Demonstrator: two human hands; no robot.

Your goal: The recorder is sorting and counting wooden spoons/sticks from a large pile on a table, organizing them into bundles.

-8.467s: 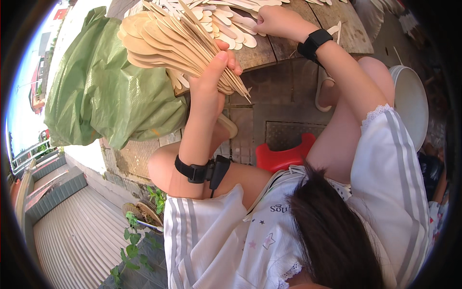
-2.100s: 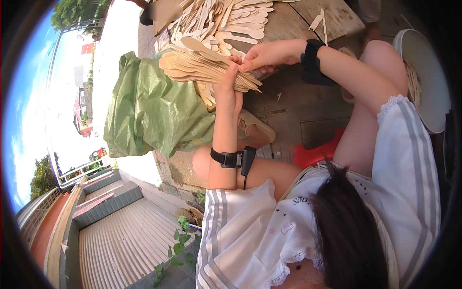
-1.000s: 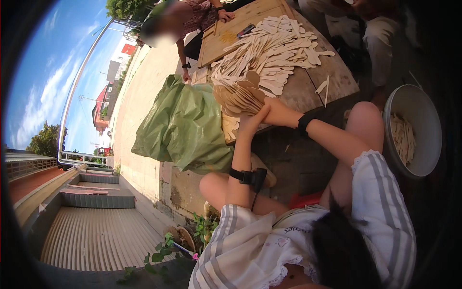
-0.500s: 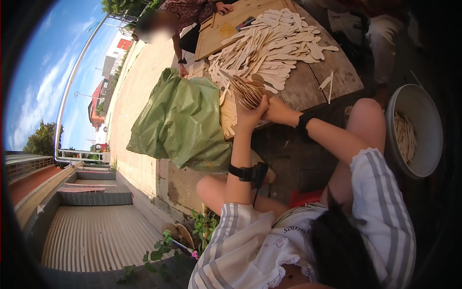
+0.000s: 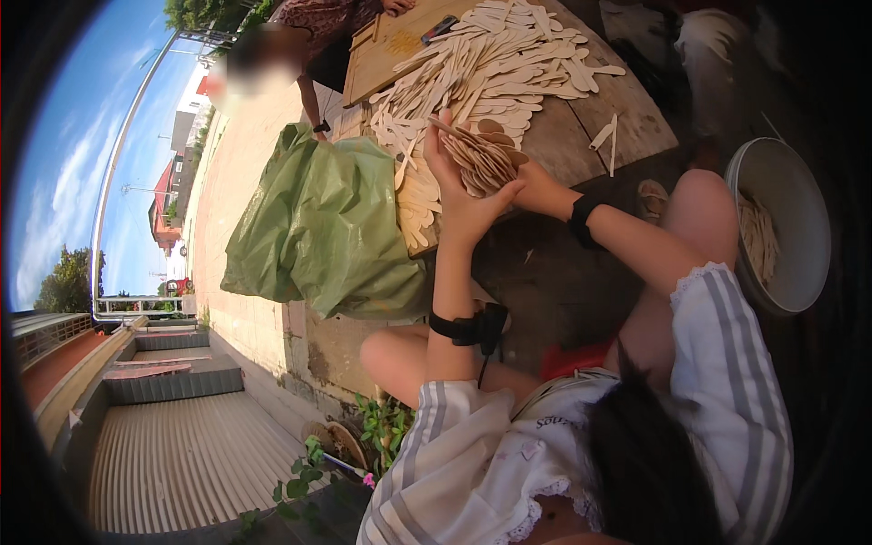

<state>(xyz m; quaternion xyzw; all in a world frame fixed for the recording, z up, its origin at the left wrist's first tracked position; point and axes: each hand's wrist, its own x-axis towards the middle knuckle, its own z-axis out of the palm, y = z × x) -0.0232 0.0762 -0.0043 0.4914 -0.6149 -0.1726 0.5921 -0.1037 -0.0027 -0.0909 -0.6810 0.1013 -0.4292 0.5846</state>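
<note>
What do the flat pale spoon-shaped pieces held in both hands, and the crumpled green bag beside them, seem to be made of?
The flat pale spoon-shaped pieces look like thin unfinished wood: matte, beige, stiff. The crumpled green bag looks like thin plastic film: soft folds with slight sheen. The left hand and right hand clasp the bundle.

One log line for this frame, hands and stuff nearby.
left hand: shut on spoon stack | right hand: steadies spoon stack | table: loose spoons | green bag left | bowl right

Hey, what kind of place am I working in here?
Probably an outdoor workshop on a raised terrace: open sky and rooftops to the left, a wooden table heaped with wooden spoons, and both hands gathering a stack of them.
</note>
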